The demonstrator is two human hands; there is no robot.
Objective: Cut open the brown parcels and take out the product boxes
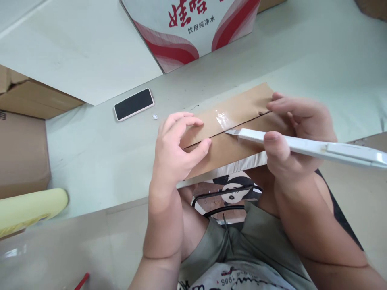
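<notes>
Head view shows a closed cardboard box (pixel 244 102) at the centre of the frame, by the near edge of the bench (pixel 105 165), with a seam along its top and a patch of clear tape (pixel 223 120) across the far side of that seam. The left hand (pixel 180 147) is half open over the box's left end, thumb and fingertips well apart on the top and pinching nothing between them. The right hand (pixel 298 133) is curled around a white box cutter (pixel 314 148), thumb against the handle, its fingers by the box's right end; the blade (pixel 232 131) meets the seam just beside the tape.

The box looks light, with walls stiff along the edges but likely to give in the middle of the flaps. Dry card should not slip much, whereas the glossy tape may. The two ends look the best places to hold, fingers clear of the seam; the left thumb lies near the blade's line. The cutter seems light and rigid, its thin tip probably the fragile part.

Upper left of centre lie a phone (pixel 134 104) and a tiny white piece (pixel 155 117). A red-and-white carton (pixel 205 38) stands at the top, bounding the space beyond the box; a yellow object (pixel 33 207) sits lower left, well apart.
</notes>
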